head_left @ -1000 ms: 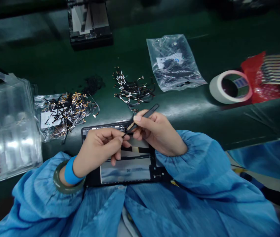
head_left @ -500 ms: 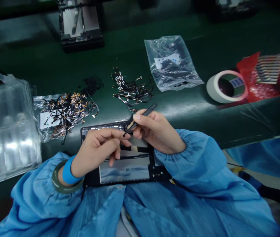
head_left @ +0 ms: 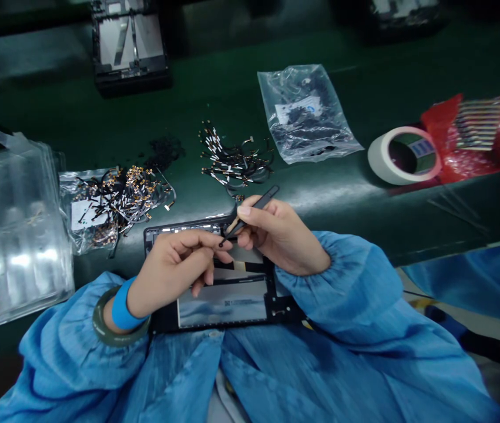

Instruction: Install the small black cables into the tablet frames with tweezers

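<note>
My right hand (head_left: 278, 232) is closed around black tweezers (head_left: 250, 212), which slant down to the left. At their tip is a tiny dark round part (head_left: 221, 244), right by the left fingertips. My left hand (head_left: 179, 261) is bent with thumb and forefinger close together; whether anything is pinched there is too small to tell. Below both hands lies an opened tablet-like device (head_left: 223, 302) with a silvery panel and a black frame, partly covered by the hands. A blue band (head_left: 125, 305) circles my left wrist.
Left of the device are a bag of small flex cables (head_left: 121, 200) and clear plastic trays (head_left: 24, 247). Ahead lie another cable pile (head_left: 234, 158), small black bits (head_left: 164, 151) and a clear bag (head_left: 309, 114). A tape roll (head_left: 375, 155) touches red wrap (head_left: 448, 150). Another opened device (head_left: 130, 50) is farther back.
Both opened devices at the far back have shifted left. My hands and the tweezers have hardly moved; the tip stays at the left fingers.
</note>
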Motion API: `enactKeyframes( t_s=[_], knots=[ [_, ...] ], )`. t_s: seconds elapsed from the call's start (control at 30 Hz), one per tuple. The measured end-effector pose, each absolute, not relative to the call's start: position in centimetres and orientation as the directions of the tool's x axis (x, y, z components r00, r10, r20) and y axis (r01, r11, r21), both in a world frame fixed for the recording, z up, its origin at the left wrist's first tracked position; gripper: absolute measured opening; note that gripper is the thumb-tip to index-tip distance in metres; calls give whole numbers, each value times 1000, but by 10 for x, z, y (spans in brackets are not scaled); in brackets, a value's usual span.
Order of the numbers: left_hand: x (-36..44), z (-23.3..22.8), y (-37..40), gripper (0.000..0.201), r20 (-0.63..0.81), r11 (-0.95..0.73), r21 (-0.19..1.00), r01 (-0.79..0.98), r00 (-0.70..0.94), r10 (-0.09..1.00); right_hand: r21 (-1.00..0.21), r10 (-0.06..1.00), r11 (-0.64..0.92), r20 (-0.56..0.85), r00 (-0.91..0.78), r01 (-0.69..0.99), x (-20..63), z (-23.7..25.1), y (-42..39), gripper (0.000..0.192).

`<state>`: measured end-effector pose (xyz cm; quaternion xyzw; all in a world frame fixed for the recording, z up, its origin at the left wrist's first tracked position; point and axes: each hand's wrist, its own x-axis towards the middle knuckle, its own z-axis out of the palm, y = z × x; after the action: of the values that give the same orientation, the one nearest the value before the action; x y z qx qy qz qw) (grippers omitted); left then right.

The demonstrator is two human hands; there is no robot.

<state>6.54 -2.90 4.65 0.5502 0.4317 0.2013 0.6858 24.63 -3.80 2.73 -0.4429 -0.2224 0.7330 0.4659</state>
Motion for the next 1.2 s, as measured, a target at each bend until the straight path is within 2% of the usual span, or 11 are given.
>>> enactKeyframes(
  t_s=[0.1,0.17,0.27,0.33,0.43,0.53,0.7,0.9,1.0,1.1,1.2],
  knots=[
    [62,40,-28,24,-124,-102,912,396,505,854,-785,913,-403,-383,-144,-471,250,28,-39,30],
    [61,34,-27,33,91,-425,715,555,529,844,-832,943,-323,-323,-79,-451,254,28,-39,29],
    [60,26,-26,40,125,-636,431,640,656,744,-919,970,-190,-231,80,-345,257,26,-38,25],
    [60,23,-25,36,89,-674,379,634,700,709,-965,970,-134,-174,170,-225,258,24,-39,24],
    [55,23,-25,28,106,-700,399,592,728,677,-992,969,-115,-125,213,-61,255,21,-40,28],
    [48,22,-25,28,139,-737,418,531,764,630,-993,976,-119,-111,187,30,252,17,-42,29],
    [42,17,-28,30,176,-789,362,496,795,581,-986,993,-40,-22,112,161,251,8,-44,17],
    [42,16,-28,33,174,-790,357,499,795,581,-899,977,175,209,41,401,250,7,-45,8],
    [43,17,-28,34,179,-794,336,506,794,581,-905,969,164,223,109,393,249,10,-47,9],
    [47,18,-28,35,164,-791,295,536,787,595,-960,949,92,165,270,263,253,14,-53,13],
    [53,20,-26,34,148,-789,239,566,782,606,-969,888,112,197,416,221,261,17,-62,14]
  ],
)
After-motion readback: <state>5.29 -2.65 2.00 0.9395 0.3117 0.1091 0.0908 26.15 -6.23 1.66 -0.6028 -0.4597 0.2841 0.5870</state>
